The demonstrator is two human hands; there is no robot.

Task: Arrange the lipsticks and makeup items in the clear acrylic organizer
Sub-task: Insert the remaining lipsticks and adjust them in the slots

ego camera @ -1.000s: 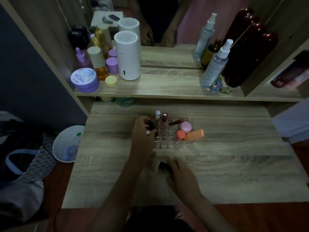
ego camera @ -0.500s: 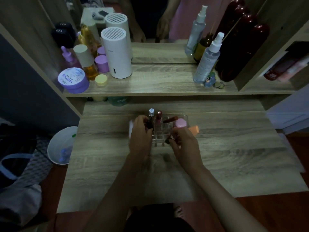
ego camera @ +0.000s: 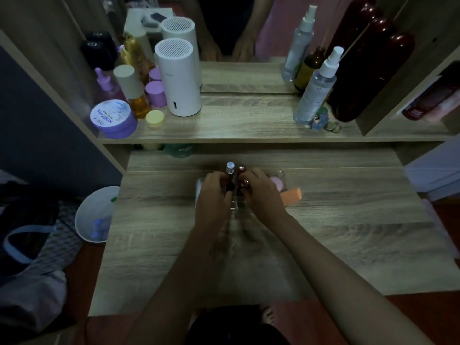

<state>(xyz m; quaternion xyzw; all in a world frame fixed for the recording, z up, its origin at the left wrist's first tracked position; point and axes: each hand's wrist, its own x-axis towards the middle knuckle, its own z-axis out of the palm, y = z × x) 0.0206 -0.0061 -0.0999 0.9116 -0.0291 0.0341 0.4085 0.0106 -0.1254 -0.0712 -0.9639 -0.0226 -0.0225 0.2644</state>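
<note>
The clear acrylic organizer (ego camera: 234,205) stands mid-table, mostly hidden by my hands. My left hand (ego camera: 213,195) is curled around its left side. My right hand (ego camera: 261,192) is over its middle slots, fingertips pinching a small dark lipstick (ego camera: 245,183) with a shiny end. A silver-capped tube (ego camera: 230,170) and a dark red lipstick (ego camera: 241,168) stand upright in the back slots. A pink round puff (ego camera: 276,182) lies in the right compartment, and an orange sponge (ego camera: 291,194) sticks out past the right edge.
The shelf above the table holds a white cylinder device (ego camera: 179,78), a purple jar (ego camera: 113,118), small bottles and a spray bottle (ego camera: 317,88). A mirror backs the shelf. A white bin (ego camera: 95,215) and bags sit on the floor to the left.
My right hand picked up a dark lipstick from the table in front of the organizer and carried it up to the slots. My left hand stayed at the organizer's left side.
</note>
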